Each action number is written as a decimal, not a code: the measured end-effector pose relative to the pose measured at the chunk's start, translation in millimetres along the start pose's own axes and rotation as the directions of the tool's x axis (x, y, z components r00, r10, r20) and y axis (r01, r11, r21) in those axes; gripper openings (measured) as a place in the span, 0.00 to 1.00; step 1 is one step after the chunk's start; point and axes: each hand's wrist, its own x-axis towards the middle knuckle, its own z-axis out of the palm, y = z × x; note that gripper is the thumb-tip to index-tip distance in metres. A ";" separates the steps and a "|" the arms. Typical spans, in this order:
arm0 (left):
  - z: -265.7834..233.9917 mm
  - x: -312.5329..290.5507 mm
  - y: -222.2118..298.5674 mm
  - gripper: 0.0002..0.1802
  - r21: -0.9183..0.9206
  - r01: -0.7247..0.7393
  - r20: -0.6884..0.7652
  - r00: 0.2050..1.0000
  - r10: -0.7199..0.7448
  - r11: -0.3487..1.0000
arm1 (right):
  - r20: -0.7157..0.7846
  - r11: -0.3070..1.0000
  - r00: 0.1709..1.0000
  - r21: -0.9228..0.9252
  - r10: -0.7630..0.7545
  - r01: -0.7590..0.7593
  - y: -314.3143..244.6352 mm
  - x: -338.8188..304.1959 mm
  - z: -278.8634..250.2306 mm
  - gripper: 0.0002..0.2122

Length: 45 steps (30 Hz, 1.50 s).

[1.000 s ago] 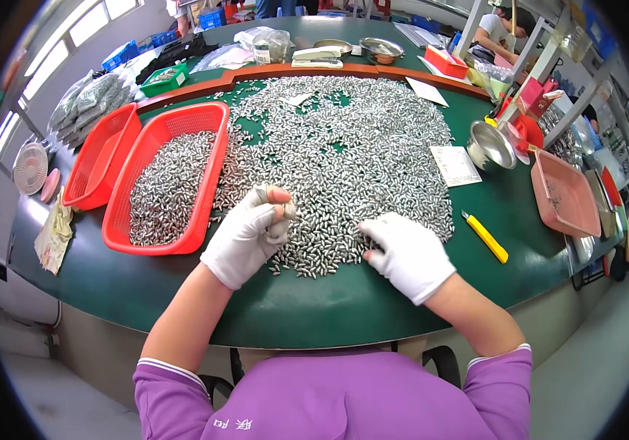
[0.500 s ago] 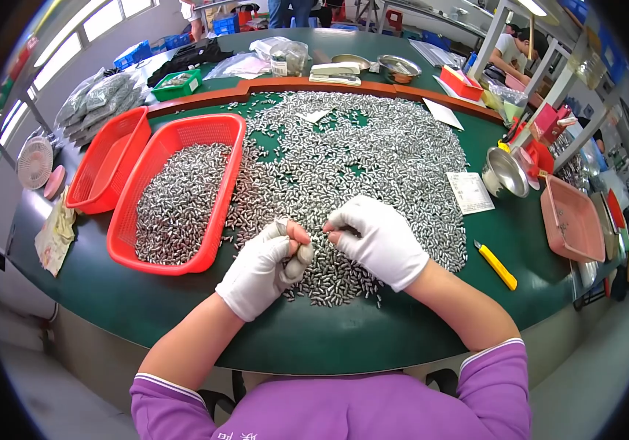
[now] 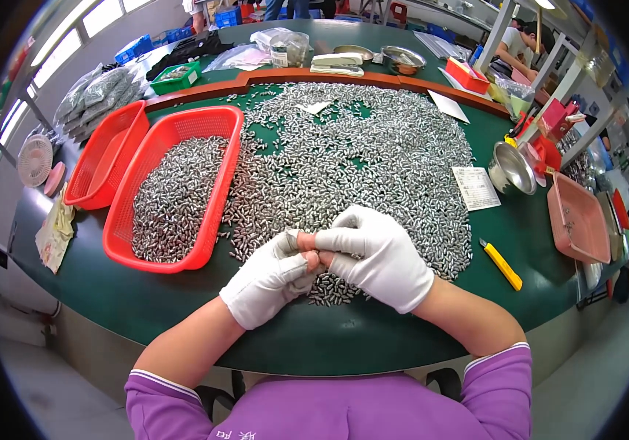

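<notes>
A wide spread of small silvery, bullet-shaped metal pieces (image 3: 358, 161) covers the middle of the green table. Over its near edge my two hands meet, in white gloves that leave some fingertips bare. My left hand (image 3: 270, 279) is closed in a pinch, its thumb and fingertips against those of the other hand. From the right, my right hand (image 3: 380, 257) is also pinched, thumb and forefinger touching the left fingertips. Whatever sits between the fingers is hidden. To the left of my hands stands a red plastic basket (image 3: 233, 158), partly filled with the same metal pieces.
A second red basket (image 3: 94, 176) stands further left. On the right lie a yellow utility knife (image 3: 503, 268), a printed slip (image 3: 476, 188), a metal bowl (image 3: 512, 167) and a pink tray (image 3: 578, 220). A wooden rail (image 3: 256, 78) borders the far side. Another person (image 3: 516, 51) sits at the back right.
My hands, apart before, have come together at the fingertips. The right hand has moved left and slightly nearer, over the pieces. The whole view has shifted a little.
</notes>
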 end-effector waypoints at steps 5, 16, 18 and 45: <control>-9.2 1.6 -1.7 0.09 -0.005 -0.053 0.015 0.999 0.053 0.999 | -0.032 0.947 0.998 -0.317 -0.059 0.046 16.4 5.4 -6.0 0.17; -3.4 0.1 -0.3 0.11 0.090 -0.084 -0.041 0.995 0.088 0.992 | 0.098 0.863 0.994 -0.505 0.046 0.010 30.5 0.6 2.2 0.05; -3.9 1.0 2.5 0.12 0.080 -0.070 -0.003 0.997 0.071 0.994 | 0.051 0.883 0.998 -0.469 0.027 0.000 31.3 3.2 0.9 0.04; -4.9 -1.1 -0.4 0.10 0.072 0.016 0.001 1.000 -0.016 0.997 | 0.124 0.868 0.990 -0.497 0.066 0.004 26.6 -0.1 0.3 0.09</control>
